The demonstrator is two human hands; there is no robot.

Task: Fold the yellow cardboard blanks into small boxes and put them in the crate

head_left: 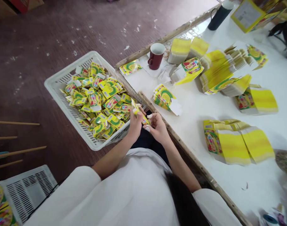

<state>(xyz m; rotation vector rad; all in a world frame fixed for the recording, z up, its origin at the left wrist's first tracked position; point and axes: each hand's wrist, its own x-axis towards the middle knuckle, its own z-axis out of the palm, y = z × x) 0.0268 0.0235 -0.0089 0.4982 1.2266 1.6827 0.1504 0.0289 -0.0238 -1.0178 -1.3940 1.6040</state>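
Observation:
Both my hands meet over my lap, between a white basket and the table edge. My left hand (134, 124) is closed around a small yellow printed carton (136, 110), holding it upright. My right hand (157, 127) pinches the lower end of the same carton with its fingertips. The white plastic basket (60, 78), just left of my hands, is filled with several folded yellow and green cartons (98, 97). A small stack of flat carton blanks (163, 96) lies on the white table (195, 110) just beyond my right hand.
Several stacks of flat yellow blanks (237, 142) cover the table. A dark red mug (156, 56) and a dark cup (220, 15) stand near its far wooden edge. A second white crate (27, 191) sits at lower left, beside wooden sticks (16, 153) on the brown floor.

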